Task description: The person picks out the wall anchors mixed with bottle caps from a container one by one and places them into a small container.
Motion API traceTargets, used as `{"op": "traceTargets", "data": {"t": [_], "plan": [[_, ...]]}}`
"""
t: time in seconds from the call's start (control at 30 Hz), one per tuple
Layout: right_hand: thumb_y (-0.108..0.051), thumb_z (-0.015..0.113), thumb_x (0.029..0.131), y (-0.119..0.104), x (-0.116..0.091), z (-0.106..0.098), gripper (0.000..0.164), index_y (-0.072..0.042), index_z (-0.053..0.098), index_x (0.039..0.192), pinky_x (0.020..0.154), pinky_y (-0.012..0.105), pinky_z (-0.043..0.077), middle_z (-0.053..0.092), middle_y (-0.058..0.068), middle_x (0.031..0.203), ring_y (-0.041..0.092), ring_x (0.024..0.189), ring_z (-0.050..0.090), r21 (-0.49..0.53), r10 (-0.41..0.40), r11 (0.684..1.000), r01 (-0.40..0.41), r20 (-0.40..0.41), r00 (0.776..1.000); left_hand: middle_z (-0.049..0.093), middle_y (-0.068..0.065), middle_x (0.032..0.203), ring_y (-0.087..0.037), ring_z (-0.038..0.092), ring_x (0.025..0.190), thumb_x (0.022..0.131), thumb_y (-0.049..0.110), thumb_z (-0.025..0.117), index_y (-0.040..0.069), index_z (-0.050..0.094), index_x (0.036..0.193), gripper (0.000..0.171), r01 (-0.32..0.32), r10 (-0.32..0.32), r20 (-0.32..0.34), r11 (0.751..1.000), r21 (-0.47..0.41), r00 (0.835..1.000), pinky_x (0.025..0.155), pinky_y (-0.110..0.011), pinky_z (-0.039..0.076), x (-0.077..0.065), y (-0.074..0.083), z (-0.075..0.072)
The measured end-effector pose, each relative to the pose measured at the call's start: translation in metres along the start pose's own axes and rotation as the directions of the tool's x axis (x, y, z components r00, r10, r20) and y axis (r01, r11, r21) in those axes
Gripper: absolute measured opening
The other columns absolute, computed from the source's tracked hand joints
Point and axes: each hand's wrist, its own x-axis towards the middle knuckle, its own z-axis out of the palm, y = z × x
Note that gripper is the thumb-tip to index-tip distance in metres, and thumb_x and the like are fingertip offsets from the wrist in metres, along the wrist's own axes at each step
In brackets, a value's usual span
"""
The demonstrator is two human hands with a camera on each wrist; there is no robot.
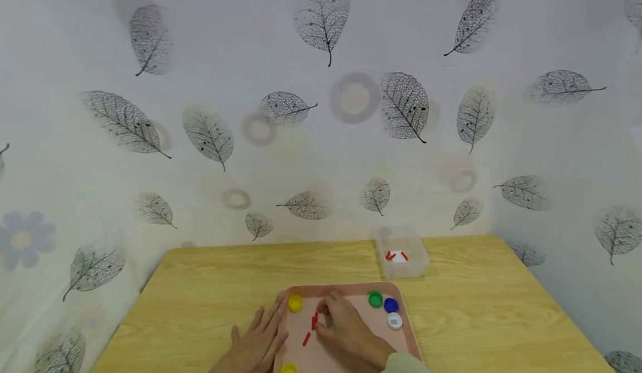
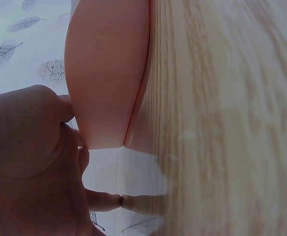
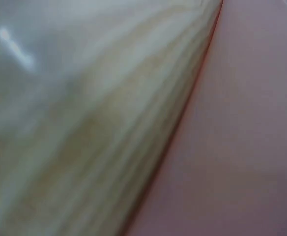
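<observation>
A pink tray (image 1: 368, 328) lies on the table, with short red sticks in its left half. My right hand (image 1: 346, 328) is over the tray, its index finger and thumb at the two ends of a red stick (image 1: 316, 316), which they appear to pinch. Against that stick lies another, and a separate red stick (image 1: 306, 339) lies nearer me. With fingers spread, my left hand (image 1: 253, 345) rests at the tray's left edge; the left wrist view shows it beside the tray's outer wall (image 2: 106, 73). The right wrist view shows only tray wall and table, no fingers.
Inside the tray are a yellow cap (image 1: 295, 304) at far left, another yellow cap (image 1: 288, 368) near, and green (image 1: 375, 299), blue (image 1: 391, 305) and white (image 1: 394, 321) caps at right. Behind it, a clear plastic box (image 1: 413, 261) holds several red sticks. A leaf-patterned backdrop surrounds the table.
</observation>
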Motion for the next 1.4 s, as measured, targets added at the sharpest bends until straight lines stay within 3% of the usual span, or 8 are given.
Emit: {"op": "traceTargets", "data": {"t": [0.23,0.53,0.8,1.03,1.4], "plan": [[-0.019,0.071,0.083,0.000,0.005,-0.001,0.018,-0.016,0.062,0.098,0.069,0.020,0.045,0.049,-0.009,0.090,0.004,0.077,0.047,-0.007,-0.054,0.999,0.054,0.027,0.998,0.006,0.009,0.159,-0.041,0.021,0.138,0.099,0.057,0.022,0.032,0.008,0.153,0.061,-0.008,0.008,0.003,1.000,-0.025,1.000,0.080,-0.086,0.004,0.001,-0.003,0.000],[-0.018,0.071,0.082,0.000,0.006,-0.003,0.016,-0.016,0.062,0.096,0.066,0.019,0.044,0.050,-0.008,0.087,0.005,0.075,0.048,0.020,-0.056,0.998,0.056,0.022,0.998,0.005,0.010,0.159,-0.042,0.023,0.137,0.099,0.057,0.022,0.032,0.007,0.153,0.061,-0.011,0.011,-0.005,1.000,-0.010,1.000,0.078,-0.087,0.006,0.001,-0.004,-0.001],[-0.018,0.073,0.079,-0.001,0.002,-0.007,0.020,-0.013,0.064,0.095,0.068,0.018,0.047,0.052,-0.008,0.089,0.005,0.078,0.050,-0.003,-0.144,0.990,0.144,-0.064,0.988,0.007,0.006,0.159,-0.042,0.019,0.139,0.100,0.055,0.022,0.029,0.007,0.154,0.061,-0.017,0.017,0.010,0.999,-0.037,1.000,0.079,-0.086,0.003,0.000,-0.005,-0.002],[-0.018,0.073,0.080,-0.005,-0.007,-0.019,0.022,-0.010,0.064,0.099,0.070,0.020,0.048,0.055,-0.005,0.092,0.010,0.082,0.053,-0.036,-0.238,0.971,0.235,-0.154,0.959,0.003,0.007,0.159,-0.045,0.020,0.137,0.100,0.055,0.022,0.032,0.004,0.153,0.061,-0.020,0.021,0.011,0.998,-0.052,1.000,0.077,-0.087,0.001,0.001,-0.006,-0.001],[-0.013,0.076,0.077,-0.006,-0.020,-0.040,0.022,-0.020,0.061,0.093,0.065,0.019,0.047,0.054,-0.007,0.085,0.006,0.075,0.050,-0.060,-0.325,0.945,0.322,-0.305,0.895,0.003,0.009,0.159,-0.044,0.024,0.136,0.099,0.057,0.022,0.033,0.005,0.153,0.061,-0.021,0.021,-0.023,1.000,0.001,1.000,0.076,-0.087,0.005,0.002,-0.007,0.005]]}}
